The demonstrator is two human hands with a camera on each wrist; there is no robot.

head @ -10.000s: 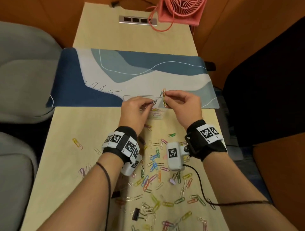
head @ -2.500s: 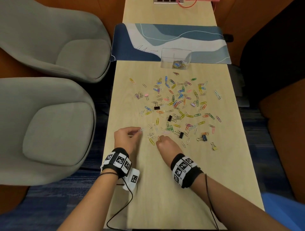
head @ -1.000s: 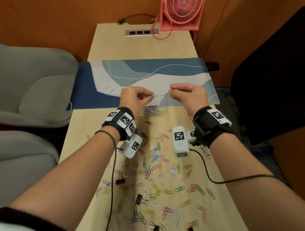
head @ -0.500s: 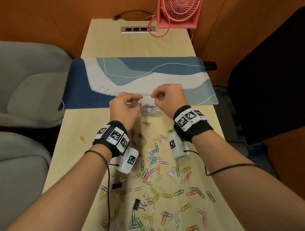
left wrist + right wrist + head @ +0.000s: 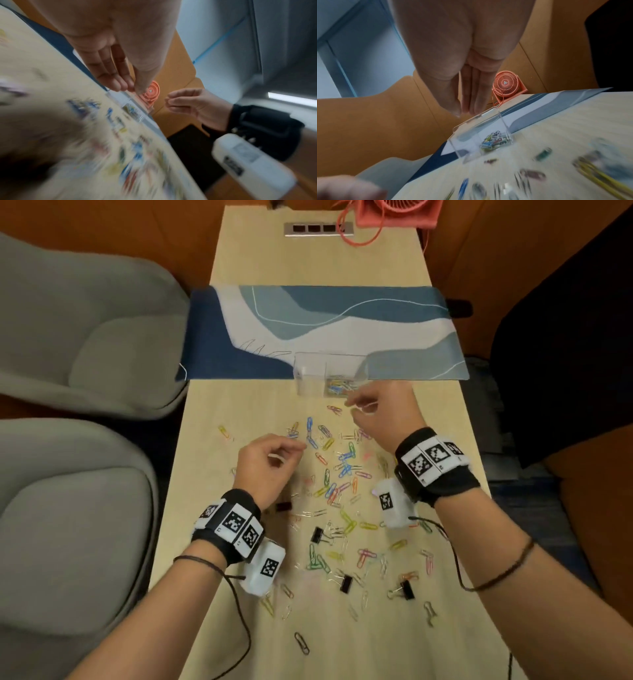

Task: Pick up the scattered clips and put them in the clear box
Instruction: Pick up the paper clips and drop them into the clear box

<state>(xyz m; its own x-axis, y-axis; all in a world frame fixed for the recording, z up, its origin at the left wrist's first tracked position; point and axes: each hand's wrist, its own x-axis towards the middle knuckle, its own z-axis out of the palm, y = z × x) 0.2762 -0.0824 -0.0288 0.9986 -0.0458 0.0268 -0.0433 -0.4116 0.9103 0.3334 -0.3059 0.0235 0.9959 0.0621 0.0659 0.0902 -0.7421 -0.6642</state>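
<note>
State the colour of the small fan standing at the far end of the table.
The fan is coral pink, grille and frame alike. It shows best in the right wrist view.

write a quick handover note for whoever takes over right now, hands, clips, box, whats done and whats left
Left hand: over the scattered clips, fingers loosely curled, holding nothing visible.
Right hand: just in front of the clear box, fingers loosely curled, holding nothing visible.
Box: at the near edge of the desk mat.
Done: a small pile of clips lies in the box.
Left: most paper clips and several black binder clips remain on the table.
</note>
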